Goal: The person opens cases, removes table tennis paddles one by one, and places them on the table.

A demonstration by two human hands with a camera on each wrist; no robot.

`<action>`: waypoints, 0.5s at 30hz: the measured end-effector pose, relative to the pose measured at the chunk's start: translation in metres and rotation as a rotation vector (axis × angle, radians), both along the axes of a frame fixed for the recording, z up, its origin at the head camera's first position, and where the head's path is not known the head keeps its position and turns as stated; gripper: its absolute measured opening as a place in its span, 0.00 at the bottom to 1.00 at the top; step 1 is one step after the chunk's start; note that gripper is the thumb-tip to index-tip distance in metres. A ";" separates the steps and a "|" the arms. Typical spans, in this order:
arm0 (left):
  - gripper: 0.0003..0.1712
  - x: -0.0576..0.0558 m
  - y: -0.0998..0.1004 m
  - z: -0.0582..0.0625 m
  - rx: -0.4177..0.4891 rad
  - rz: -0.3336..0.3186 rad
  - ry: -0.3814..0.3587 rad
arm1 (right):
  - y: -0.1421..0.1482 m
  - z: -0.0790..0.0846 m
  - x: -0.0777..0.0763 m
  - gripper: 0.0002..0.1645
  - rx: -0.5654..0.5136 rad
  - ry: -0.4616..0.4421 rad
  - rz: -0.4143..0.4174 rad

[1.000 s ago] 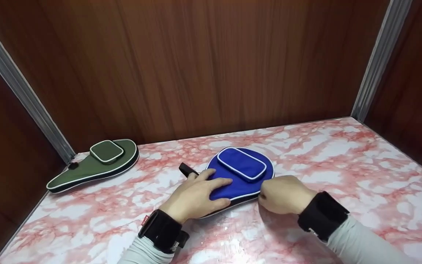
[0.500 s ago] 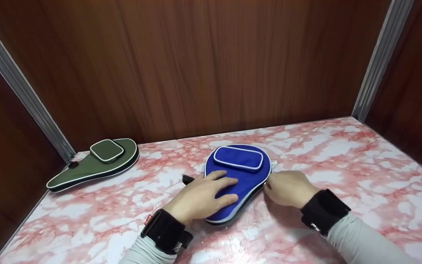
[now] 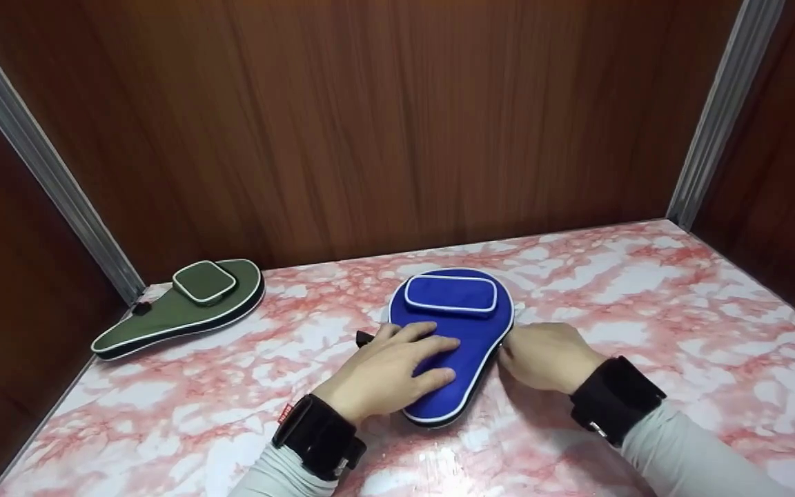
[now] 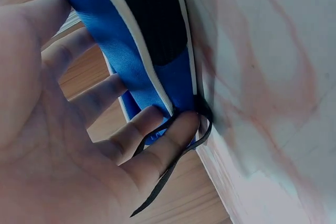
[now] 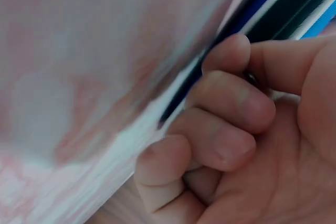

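Table (image 3: 646, 304): bright in your head view, with white glare low in the middle.
Wall (image 3: 397, 124): dimmer, darkening toward both sides of your frame.
Right hand (image 3: 546, 355): you cast a soft shadow on the table beneath it.
Left wrist view: cool and dull; your left hand (image 4: 58, 129) is fairly clear, the table pale.
Right wrist view: hazy; the table blurs behind your fingers (image 5: 223, 145).

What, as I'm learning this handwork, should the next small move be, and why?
Probably draw the right hand along the edge of the blue case: that hand appears to pinch a shiny bit, perhaps a zip pull, at the dark side band, while the left hand lies spread on top, well placed to steady it.
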State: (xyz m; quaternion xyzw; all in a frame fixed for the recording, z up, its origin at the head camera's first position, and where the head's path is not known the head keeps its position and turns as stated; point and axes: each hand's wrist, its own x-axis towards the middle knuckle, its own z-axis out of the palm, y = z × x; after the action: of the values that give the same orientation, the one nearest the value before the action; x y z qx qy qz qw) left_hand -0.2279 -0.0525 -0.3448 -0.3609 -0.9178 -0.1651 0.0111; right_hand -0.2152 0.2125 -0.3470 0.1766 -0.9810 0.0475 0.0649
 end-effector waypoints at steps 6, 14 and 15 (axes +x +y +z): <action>0.29 0.001 0.000 0.001 0.007 0.002 -0.010 | -0.010 0.005 0.009 0.19 0.030 -0.025 0.060; 0.29 0.001 0.001 0.000 -0.018 0.016 -0.011 | -0.018 0.007 0.019 0.17 0.034 -0.037 0.164; 0.29 0.001 0.001 0.000 -0.020 0.019 -0.012 | -0.019 0.007 0.020 0.16 0.034 -0.036 0.180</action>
State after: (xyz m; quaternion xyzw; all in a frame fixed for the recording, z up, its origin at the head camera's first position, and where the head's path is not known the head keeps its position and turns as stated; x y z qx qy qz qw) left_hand -0.2264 -0.0519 -0.3444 -0.3513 -0.9228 -0.1580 0.0034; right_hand -0.1956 0.1938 -0.3399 0.2645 -0.9627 0.0394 0.0398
